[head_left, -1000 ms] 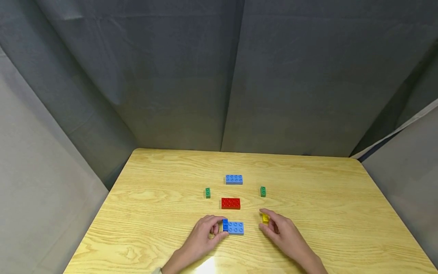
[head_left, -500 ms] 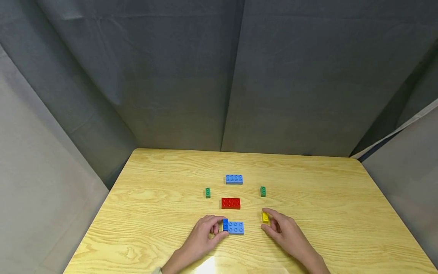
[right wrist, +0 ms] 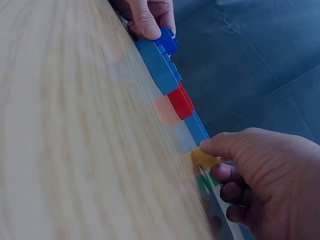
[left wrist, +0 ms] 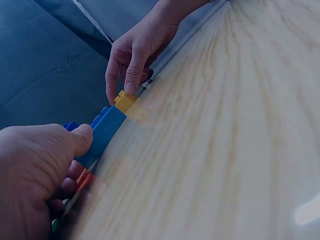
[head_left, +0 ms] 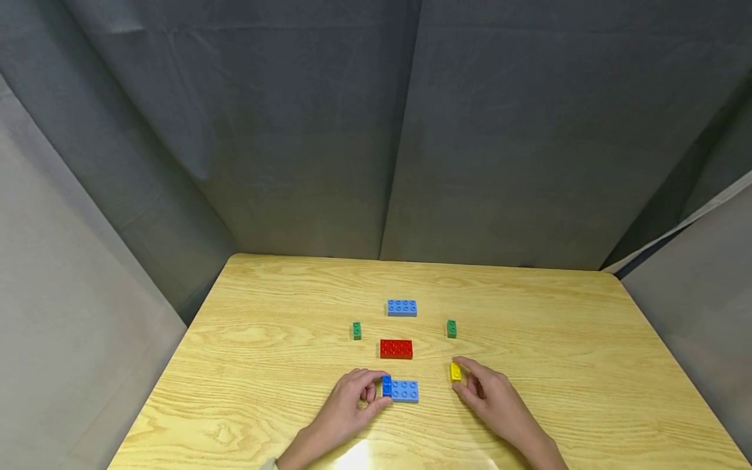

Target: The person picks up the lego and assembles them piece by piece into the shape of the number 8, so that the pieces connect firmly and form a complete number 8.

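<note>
My left hand [head_left: 346, 405] pinches a small dark blue brick [head_left: 386, 386] between thumb and index finger. That brick sits on the left end of a light blue eight-stud brick [head_left: 407, 391], as its raised position in the right wrist view shows. Over on the right, a small yellow brick [head_left: 455, 373] stands on the table, with the thumb and index finger of my right hand [head_left: 490, 398] at its near and far ends. The left wrist view has the right thumb against the yellow brick [left wrist: 125, 101].
Beyond the hands lies a red brick [head_left: 396, 349]. Farther back is another light blue brick [head_left: 402, 308], with one green brick [head_left: 356, 331] to the left and a second green brick [head_left: 452, 328] to the right. Grey curtains [head_left: 305, 130] hang behind the wooden table [head_left: 264, 365].
My right hand has shifted slightly to the right, so its fingertips line up with the yellow brick's ends and more of that brick shows. My left hand and the other bricks have stayed put.
</note>
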`<action>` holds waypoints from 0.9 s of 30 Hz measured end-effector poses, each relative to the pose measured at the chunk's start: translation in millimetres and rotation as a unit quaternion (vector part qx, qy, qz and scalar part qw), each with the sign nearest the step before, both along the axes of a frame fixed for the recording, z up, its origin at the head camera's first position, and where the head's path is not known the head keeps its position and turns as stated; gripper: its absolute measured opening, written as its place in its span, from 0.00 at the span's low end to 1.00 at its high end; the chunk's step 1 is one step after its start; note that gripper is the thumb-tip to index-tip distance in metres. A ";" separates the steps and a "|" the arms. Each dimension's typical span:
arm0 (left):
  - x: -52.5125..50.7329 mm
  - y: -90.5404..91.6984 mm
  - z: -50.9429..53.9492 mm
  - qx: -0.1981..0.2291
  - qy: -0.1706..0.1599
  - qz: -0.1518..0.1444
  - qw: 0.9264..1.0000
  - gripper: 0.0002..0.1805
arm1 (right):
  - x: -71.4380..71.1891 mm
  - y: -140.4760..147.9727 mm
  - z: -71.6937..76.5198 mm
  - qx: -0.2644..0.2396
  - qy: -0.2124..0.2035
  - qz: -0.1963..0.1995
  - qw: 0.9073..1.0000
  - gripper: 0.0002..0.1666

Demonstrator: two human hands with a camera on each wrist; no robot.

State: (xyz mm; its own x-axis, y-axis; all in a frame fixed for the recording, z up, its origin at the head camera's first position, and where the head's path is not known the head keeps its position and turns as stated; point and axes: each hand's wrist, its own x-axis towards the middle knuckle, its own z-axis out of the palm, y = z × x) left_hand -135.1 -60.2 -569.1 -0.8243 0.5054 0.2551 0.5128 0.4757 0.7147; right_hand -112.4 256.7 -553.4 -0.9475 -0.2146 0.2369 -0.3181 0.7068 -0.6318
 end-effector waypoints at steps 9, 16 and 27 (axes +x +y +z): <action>0.1 -0.2 -0.8 -0.003 -0.005 0.001 1.000 0.24 | 0.1 1.2 -0.9 0.004 -0.010 -0.011 1.000 0.25; 0.2 -0.1 -1.4 -0.004 -0.003 0.000 1.000 0.24 | -0.6 2.0 -2.2 0.006 -0.015 -0.016 1.000 0.25; 0.2 0.0 -1.4 -0.006 -0.004 0.004 1.000 0.24 | -0.6 1.2 -3.1 0.004 -0.023 -0.020 1.000 0.24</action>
State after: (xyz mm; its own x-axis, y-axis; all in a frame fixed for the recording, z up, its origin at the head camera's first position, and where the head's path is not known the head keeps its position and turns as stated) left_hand -134.9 -60.3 -570.4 -0.8307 0.5013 0.2422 0.5030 0.4894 0.7124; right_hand -112.9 257.9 -556.6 -0.9651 -0.1781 0.1918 -0.2605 0.7240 -0.6388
